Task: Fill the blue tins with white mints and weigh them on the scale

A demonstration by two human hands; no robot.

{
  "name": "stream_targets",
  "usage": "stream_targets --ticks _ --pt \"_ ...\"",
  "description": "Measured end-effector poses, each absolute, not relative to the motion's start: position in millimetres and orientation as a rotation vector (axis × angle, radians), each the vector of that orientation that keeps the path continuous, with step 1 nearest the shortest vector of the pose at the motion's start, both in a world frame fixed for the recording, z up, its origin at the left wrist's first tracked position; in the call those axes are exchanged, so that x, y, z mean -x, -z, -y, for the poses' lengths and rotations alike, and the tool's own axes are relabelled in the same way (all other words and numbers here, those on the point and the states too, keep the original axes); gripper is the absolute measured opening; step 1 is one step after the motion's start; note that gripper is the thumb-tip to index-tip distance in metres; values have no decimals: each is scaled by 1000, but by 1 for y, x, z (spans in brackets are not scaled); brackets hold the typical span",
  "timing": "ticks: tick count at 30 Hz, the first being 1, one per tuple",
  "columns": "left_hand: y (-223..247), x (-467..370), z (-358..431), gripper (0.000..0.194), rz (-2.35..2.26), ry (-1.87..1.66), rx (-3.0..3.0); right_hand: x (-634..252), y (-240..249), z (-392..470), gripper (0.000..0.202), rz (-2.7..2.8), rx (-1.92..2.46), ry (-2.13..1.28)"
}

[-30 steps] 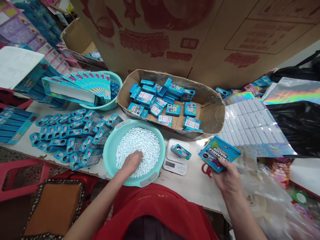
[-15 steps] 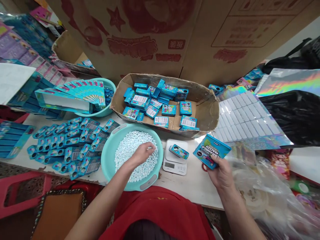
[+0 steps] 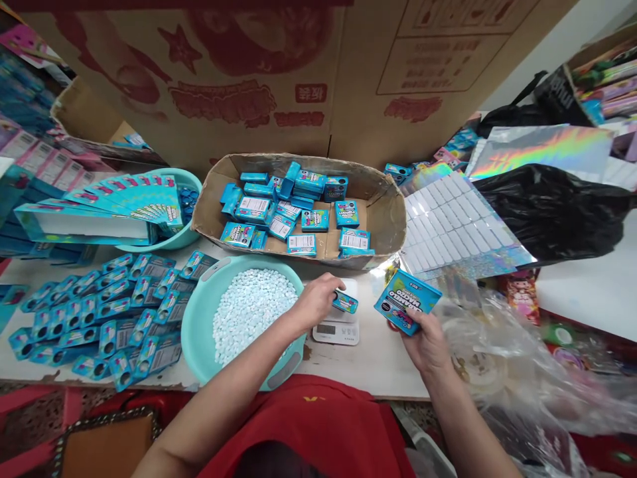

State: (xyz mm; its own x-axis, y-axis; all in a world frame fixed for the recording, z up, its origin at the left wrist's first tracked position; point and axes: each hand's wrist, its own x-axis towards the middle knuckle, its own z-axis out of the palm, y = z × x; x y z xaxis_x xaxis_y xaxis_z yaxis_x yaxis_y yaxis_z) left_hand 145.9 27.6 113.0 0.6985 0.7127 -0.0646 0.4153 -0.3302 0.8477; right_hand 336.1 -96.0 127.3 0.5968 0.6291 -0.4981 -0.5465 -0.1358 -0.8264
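My left hand (image 3: pixel 318 299) is over the left end of a small blue candy box (image 3: pixel 347 303), which lies on a white digital scale (image 3: pixel 337 334). Its fingers are pinched together at the box; what they hold is hidden. In my right hand (image 3: pixel 428 342) is a flat blue carton (image 3: pixel 405 302) with caramel lettering, gripped at its lower corner and tilted above the table. Left of the scale, a turquoise basin (image 3: pixel 192 332) contains many small pale blue candies (image 3: pixel 251 305). My left forearm passes over the basin's right part.
Behind the basin stands a cut-down cardboard box (image 3: pixel 388 219) with several blue candy boxes inside. Many small blue boxes with round holes (image 3: pixel 109 309) cover the table's left side. Holographic label sheets (image 3: pixel 458 226), a black plastic bag (image 3: pixel 552 212) and clear plastic wrapping (image 3: pixel 527 372) lie to the right.
My left hand has moved right, from the candies in the basin to the small box on the scale. My right hand still holds the carton. The view has turned slightly right.
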Motion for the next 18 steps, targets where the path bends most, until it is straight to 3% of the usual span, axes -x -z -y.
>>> stream_targets --ticks 5,11,15,18 --pt "-120 -127 -39 20 -1143 -643 -1703 -336 -128 92 31 71 1364 -1021" --pt "-129 -109 -45 15 -1322 -499 -1612 -334 -129 92 30 104 1365 -1040" --pt "-129 -115 -41 20 -1224 -414 -1828 -335 -130 95 32 107 1368 -1030" --pt "-124 -128 -33 36 -1023 -258 -2125 -336 -131 97 33 120 1368 -1037"
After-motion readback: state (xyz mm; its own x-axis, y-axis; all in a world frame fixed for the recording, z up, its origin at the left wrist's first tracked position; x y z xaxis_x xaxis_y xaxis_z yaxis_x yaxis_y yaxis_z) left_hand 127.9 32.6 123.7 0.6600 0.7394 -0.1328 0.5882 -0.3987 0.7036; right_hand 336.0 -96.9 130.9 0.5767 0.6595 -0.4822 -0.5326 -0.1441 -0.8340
